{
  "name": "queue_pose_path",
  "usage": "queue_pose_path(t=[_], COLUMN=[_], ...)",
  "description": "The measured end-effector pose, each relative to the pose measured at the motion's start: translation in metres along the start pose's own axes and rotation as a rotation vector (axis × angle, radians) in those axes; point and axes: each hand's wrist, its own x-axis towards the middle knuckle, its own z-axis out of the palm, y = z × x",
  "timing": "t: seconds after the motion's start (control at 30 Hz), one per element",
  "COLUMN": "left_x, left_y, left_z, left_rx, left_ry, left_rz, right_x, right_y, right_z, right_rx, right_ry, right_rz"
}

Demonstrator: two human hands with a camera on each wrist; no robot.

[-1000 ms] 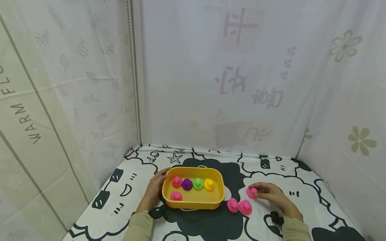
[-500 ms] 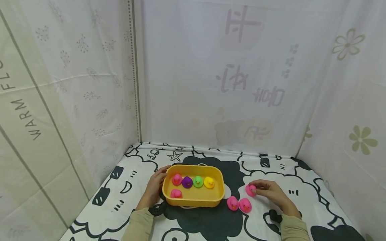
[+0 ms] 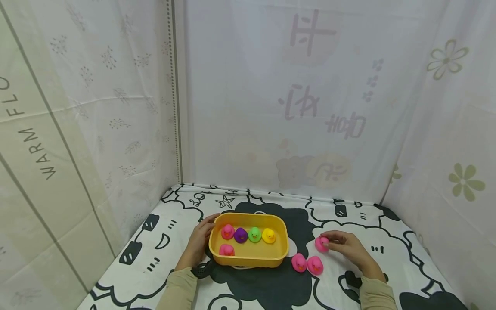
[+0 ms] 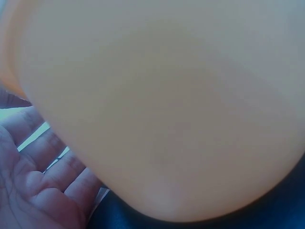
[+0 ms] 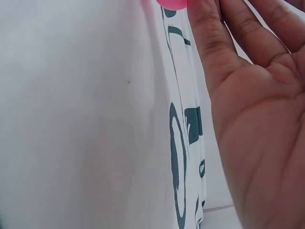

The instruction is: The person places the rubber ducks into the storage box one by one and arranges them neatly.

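Note:
In the head view a yellow tray (image 3: 253,261) lies on the cloth, holding a row of toy ducks: a pink duck (image 3: 227,231), a purple duck (image 3: 241,235), a green duck (image 3: 254,234) and a yellow duck (image 3: 269,235). Another pink duck (image 3: 226,249) sits nearer its front left corner. My left hand (image 3: 199,241) rests against the tray's left end, its fairly straight fingers along the wall (image 4: 162,119). To the right of the tray, my right hand (image 3: 346,249) pinches a pink duck (image 3: 321,244) between thumb and fingers, close over the cloth.
Two more pink ducks, one on the left (image 3: 299,262) and one on the right (image 3: 315,265), stand side by side off the tray's front right corner. A black-and-white patterned cloth (image 3: 267,288) covers the table. Pale printed curtains (image 3: 240,107) enclose the back and sides.
The head view has shifted slightly. The duck in my right hand has moved a touch away and to the left; my left hand stays at the tray.

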Motion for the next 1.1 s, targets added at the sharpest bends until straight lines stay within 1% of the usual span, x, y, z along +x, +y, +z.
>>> queue_pose_path(t=[0.13,0.37,0.57,0.77,0.9,1.0,1.1], left_x=[0.000,-0.001,-0.001,-0.002,-0.003,-0.003,-0.002], left_y=[0.000,0.000,0.001,0.000,-0.001,-0.001,0.000], left_z=[-0.001,-0.002,-0.001,0.000,0.001,0.001,0.001], left_rx=[0.007,0.014,0.015,0.000,-0.010,-0.005,0.004], left_ry=[-0.007,-0.013,0.005,0.008,-0.001,0.001,0.004], left_rz=[-0.006,-0.006,-0.003,-0.008,-0.005,-0.002,0.006], right_x=[0.001,0.001,0.001,0.002,0.001,0.003,0.006], right_y=[-0.001,-0.007,-0.011,-0.013,-0.016,-0.022,-0.030], right_z=[0.001,0.004,0.007,0.011,0.012,0.013,0.015], right_rx=[-0.014,-0.003,-0.007,0.005,0.000,0.000,-0.007], right_ry=[0.010,0.008,-0.007,-0.025,-0.032,-0.039,-0.045], right_rz=[-0.021,-0.062,-0.120,-0.108,-0.122,-0.131,-0.157])
